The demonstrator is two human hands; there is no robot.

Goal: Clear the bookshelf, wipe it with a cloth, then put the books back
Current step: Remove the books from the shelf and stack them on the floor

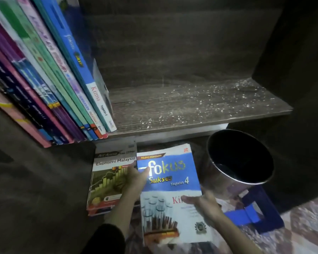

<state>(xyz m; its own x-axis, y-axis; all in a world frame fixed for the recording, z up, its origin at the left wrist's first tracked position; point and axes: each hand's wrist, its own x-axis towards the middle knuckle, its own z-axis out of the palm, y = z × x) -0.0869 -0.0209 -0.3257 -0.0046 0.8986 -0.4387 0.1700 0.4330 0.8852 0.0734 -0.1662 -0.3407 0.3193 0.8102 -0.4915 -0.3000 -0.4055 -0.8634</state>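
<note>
Evidently clearing the bookshelf (191,107): holding the blue Fokus book (169,180) low, just beside the Ekonomi Malaysia stack (108,180) on the floor, with a row of leaning books (62,88) waiting on the shelf's left side and dust lying on its bare right part. Probably calling next for setting this book down, then reaching up for the leaning row. Pinching the book's left edge with the left hand (136,180), thumb on the cover. Laying the right hand (204,202) nearly flat, fingers straight, across the cover's right edge, thumb hidden.
</note>
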